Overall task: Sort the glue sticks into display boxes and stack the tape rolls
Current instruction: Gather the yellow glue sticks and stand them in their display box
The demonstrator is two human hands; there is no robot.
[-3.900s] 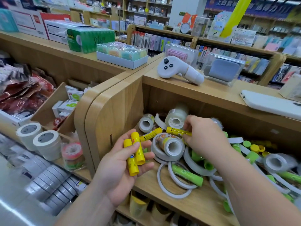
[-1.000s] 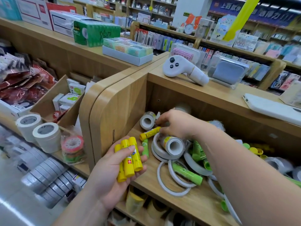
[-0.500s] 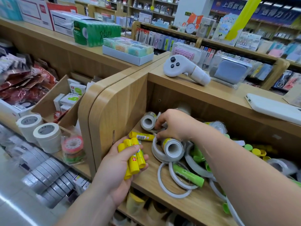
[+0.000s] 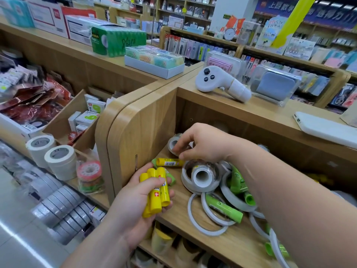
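left hand (image 4: 133,207) is curled round a bunch of yellow glue sticks (image 4: 155,192), palm up at the front of the wooden shelf (image 4: 222,246). my guess is it's acting as the collection bin so the yellows go to a display box in one trip. right hand (image 4: 202,144) reaches into the back left corner, fingers bent over a small tape roll (image 4: 173,144), thumb just above a loose yellow stick (image 4: 170,162) (can't tell if it's pinching either). green glue sticks (image 4: 222,206) lie tangled in thin tape rings (image 4: 208,232). writing: a barcode on the loose stick, a red logo on the held ones too small to read, "scotch" on the green box (image 4: 117,41).
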